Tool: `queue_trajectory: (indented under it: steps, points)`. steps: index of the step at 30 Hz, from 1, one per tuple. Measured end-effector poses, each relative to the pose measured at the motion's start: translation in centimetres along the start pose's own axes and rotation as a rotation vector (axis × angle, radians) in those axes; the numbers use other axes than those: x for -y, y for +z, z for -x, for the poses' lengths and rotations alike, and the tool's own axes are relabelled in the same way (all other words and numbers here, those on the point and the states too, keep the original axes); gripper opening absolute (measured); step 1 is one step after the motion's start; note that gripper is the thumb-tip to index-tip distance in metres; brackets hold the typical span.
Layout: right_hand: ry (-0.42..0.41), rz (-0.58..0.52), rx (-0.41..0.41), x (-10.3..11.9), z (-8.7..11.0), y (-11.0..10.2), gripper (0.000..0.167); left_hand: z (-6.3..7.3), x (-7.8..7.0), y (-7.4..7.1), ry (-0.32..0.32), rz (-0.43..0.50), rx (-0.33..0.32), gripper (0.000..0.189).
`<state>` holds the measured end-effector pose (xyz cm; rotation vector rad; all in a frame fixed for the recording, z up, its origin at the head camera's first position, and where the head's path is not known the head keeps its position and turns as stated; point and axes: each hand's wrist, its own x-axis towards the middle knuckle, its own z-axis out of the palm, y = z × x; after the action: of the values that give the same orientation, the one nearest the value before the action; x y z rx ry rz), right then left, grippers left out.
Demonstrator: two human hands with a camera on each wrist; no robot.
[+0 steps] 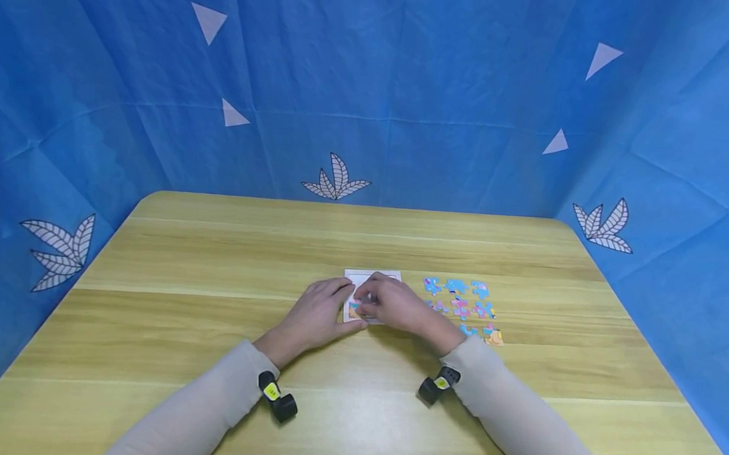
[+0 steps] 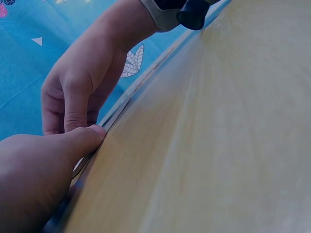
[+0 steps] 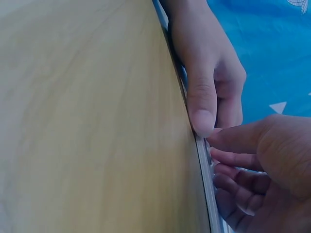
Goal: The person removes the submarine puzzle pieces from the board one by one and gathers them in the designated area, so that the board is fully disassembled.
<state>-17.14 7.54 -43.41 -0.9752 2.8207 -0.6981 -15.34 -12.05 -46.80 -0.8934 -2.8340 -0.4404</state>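
Observation:
A white puzzle board [image 1: 356, 275] lies on the table beneath both hands, with an orange and blue jigsaw patch [image 1: 354, 311] showing at its near left. My left hand [image 1: 319, 313] holds the board at its left side, the thumb along the near edge. From the right, my right hand [image 1: 398, 306] reaches over the board, thumb and index finger pinching a small jigsaw piece [image 1: 356, 300] mostly covered by the fingers. In the right wrist view, the right hand's thumb [image 3: 238, 138] meets the tip of the left thumb [image 3: 202, 119]. Both hands hide much of the board.
Loose blue and pink jigsaw pieces [image 1: 459, 307] lie in rough rows right of the board, some partly behind the right forearm. The wooden table [image 1: 219, 261] has blue cloth [image 1: 357, 65] around its back and sides. Each wrist wears a black camera strap.

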Motion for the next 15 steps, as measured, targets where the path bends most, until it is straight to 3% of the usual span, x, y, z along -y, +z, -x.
queue_trajectory:
  steps: [9, 15]
  points:
    - [0.077, -0.087, 0.012, 0.59, -0.11, -0.23, 0.013, 0.05, 0.04, 0.22, 0.012, -0.010, -0.012, 0.079]
    - [0.047, -0.139, -0.038, 0.58, 0.00, -0.52, 0.005, 0.04, 0.12, 0.25, 0.017, -0.004, -0.024, 0.079]
